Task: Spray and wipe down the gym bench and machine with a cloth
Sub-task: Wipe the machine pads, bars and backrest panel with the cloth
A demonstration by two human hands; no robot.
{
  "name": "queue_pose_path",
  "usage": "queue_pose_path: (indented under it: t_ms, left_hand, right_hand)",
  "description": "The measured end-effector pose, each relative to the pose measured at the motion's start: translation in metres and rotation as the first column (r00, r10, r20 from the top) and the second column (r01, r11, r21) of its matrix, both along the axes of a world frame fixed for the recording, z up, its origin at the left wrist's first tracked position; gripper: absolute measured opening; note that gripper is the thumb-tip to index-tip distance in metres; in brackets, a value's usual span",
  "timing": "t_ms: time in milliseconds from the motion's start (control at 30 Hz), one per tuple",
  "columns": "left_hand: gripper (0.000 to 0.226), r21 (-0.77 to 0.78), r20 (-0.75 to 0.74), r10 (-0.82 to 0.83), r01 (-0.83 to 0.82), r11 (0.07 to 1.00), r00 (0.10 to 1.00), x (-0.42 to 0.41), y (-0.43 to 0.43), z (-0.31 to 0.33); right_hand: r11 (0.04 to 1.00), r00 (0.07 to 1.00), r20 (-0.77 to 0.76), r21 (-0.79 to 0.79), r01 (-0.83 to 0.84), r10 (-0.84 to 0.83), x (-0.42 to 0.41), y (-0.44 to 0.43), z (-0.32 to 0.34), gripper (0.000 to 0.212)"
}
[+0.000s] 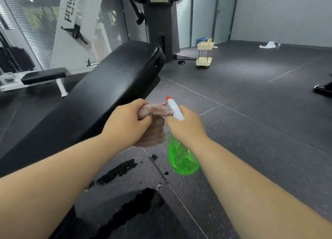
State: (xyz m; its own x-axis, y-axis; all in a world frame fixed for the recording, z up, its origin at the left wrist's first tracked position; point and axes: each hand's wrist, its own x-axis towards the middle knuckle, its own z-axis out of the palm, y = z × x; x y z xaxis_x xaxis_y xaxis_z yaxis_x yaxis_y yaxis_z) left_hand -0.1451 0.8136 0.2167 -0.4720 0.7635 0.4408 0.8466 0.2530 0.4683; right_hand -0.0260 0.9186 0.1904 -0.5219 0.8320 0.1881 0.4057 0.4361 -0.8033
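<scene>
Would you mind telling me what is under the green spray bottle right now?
Under the spray bottle, held by the right hand, lies dark speckled floor with wet patches nearby. The floor directly behind the bottle is blurred through the green plastic.

the black padded worktop (107,87) slopes up and away on my left, its pad bare and glossy. beneath it the dark speckled floor (251,113) carries wet patches (118,170) close to me, a cream 2-tier cart (204,54) farther off, and a white rag (268,45) near the wall.
</scene>
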Motion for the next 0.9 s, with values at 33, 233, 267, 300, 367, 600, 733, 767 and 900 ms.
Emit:
queue_pose_path:
  t_ms: [33, 233, 267, 300, 367, 600, 733, 767, 900]
  left_hand:
    - [0.016, -0.024, 0.017, -0.005, 0.005, 1.000, 1.000, -0.001, 0.001, -0.017]
    - [0.013, -0.301, 0.142, 0.057, -0.012, 0.954, 0.988, -0.001, -0.020, -0.157]
    - [0.013, -0.344, 0.170, 0.075, -0.012, 0.939, 0.983, -0.001, -0.027, -0.178]
    - [0.012, -0.382, 0.194, 0.088, -0.008, 0.924, 0.977, -0.001, -0.035, -0.198]
    - [0.009, -0.452, 0.231, 0.119, -0.002, 0.892, 0.966, 0.001, -0.050, -0.231]
    - [0.018, -0.567, 0.324, 0.201, 0.020, 0.823, 0.925, -0.001, -0.069, -0.290]
    - [0.018, -0.499, 0.439, 0.210, 0.042, 0.866, 0.874, -0.007, -0.067, -0.289]
    - [0.016, -0.480, 0.482, 0.214, 0.052, 0.876, 0.849, -0.009, -0.067, -0.287]
    - [0.011, -0.337, 0.739, 0.185, 0.117, 0.934, 0.647, -0.013, -0.065, -0.271]
  right_hand:
    - [1.000, 1.000, 0.002, -0.010, -0.017, 0.017, 0.001, -0.001, -0.015, 0.013]
    - [0.985, 0.925, 0.372, 0.119, -0.126, 0.074, 0.016, -0.017, -0.162, 0.021]
    - [0.990, 0.924, 0.371, 0.069, -0.124, 0.090, 0.020, -0.022, -0.185, 0.017]
    - [0.994, 0.926, 0.367, 0.033, -0.107, 0.088, 0.025, -0.028, -0.206, 0.019]
    - [0.999, 0.939, 0.342, -0.027, -0.026, 0.034, 0.034, -0.040, -0.244, 0.025]
    - [0.964, 0.885, 0.460, -0.258, 0.062, 0.066, 0.048, -0.068, -0.349, 0.021]
    - [0.935, 0.851, 0.515, -0.342, 0.095, 0.102, 0.052, -0.071, -0.370, 0.017]
    - [0.927, 0.849, 0.516, -0.362, 0.098, 0.112, 0.052, -0.069, -0.370, 0.017]
    - [0.925, 0.823, 0.548, -0.370, 0.081, 0.147, 0.049, -0.057, -0.347, 0.045]
